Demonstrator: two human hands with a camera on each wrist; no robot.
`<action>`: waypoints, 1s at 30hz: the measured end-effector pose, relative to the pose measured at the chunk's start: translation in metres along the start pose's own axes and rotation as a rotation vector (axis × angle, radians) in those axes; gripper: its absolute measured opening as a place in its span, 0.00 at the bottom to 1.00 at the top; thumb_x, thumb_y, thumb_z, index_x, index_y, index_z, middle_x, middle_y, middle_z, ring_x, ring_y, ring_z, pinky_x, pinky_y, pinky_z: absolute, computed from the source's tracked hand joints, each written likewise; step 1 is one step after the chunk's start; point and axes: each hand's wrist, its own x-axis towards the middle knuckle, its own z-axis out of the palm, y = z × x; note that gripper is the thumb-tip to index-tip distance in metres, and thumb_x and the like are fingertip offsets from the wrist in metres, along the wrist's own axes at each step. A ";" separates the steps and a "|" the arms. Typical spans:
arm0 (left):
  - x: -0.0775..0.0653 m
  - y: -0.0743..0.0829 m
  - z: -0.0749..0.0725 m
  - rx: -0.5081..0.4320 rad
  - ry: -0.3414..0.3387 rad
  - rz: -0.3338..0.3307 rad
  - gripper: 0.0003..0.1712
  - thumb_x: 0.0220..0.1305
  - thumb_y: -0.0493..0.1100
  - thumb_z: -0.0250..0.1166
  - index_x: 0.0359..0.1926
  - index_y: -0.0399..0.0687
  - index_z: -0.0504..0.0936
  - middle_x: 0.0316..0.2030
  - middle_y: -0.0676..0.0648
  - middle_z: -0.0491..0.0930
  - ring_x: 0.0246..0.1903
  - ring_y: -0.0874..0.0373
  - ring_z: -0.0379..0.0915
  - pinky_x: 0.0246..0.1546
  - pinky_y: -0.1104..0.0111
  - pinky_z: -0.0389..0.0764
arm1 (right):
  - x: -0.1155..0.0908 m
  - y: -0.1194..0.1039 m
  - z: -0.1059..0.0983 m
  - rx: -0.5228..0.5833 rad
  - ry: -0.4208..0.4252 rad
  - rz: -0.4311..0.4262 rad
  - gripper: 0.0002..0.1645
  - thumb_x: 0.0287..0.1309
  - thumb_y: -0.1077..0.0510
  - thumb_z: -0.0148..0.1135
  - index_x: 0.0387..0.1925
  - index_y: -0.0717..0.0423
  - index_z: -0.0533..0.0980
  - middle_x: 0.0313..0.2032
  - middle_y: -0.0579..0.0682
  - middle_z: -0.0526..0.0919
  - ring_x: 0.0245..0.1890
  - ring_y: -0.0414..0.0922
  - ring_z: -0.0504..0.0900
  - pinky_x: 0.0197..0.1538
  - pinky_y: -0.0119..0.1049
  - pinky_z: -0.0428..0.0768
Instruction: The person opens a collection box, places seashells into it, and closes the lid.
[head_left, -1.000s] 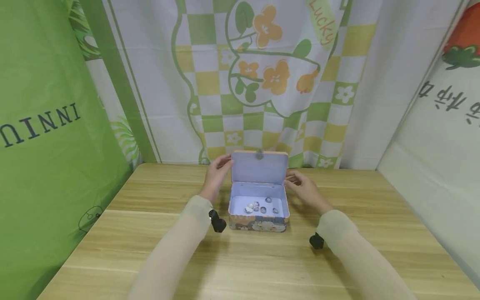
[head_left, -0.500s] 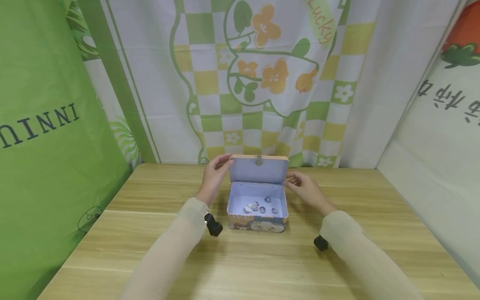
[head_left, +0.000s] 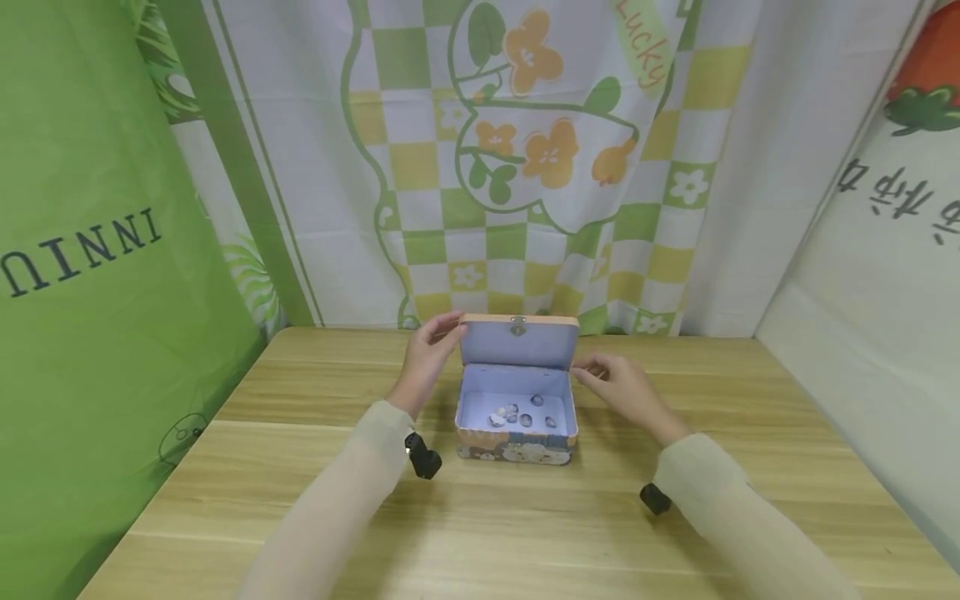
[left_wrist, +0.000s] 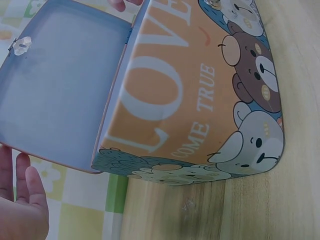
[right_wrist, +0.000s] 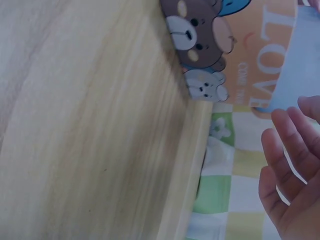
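A tin box (head_left: 517, 450) with cartoon bears and lettering on its sides stands on the table with its hinged lid (head_left: 510, 344) raised. Several small, shiny, roundish pieces (head_left: 527, 420), grey and whitish, lie scattered on its pale floor. My left hand (head_left: 426, 358) is at the lid's upper left corner; in the left wrist view its loosely extended fingers (left_wrist: 22, 177) reach the lid's edge from behind. My right hand (head_left: 622, 387) hovers beside the box's back right corner, its fingers (right_wrist: 280, 155) spread and loosely bent with nothing between them. A metal clasp (head_left: 517, 327) sits on the lid's front edge.
The wooden table (head_left: 525, 533) ends just behind the box, where a patterned curtain (head_left: 502, 242) hangs. A green cloth (head_left: 112, 358) borders the left side, a white printed cloth (head_left: 862, 333) the right. A thin dark cord (head_left: 183, 429) lies by the left edge.
The lid has tilted forward, toward me, its top edge dropping a little while my left hand stays at its corner. My right hand has drawn slightly down and away from the lid.
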 end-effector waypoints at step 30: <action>-0.032 0.000 -0.023 0.123 -0.194 0.014 0.22 0.69 0.44 0.67 0.62 0.45 0.79 0.58 0.45 0.77 0.54 0.49 0.75 0.60 0.52 0.76 | 0.002 -0.076 0.021 0.239 -0.203 0.009 0.26 0.76 0.43 0.49 0.58 0.58 0.78 0.39 0.48 0.87 0.40 0.52 0.86 0.45 0.43 0.86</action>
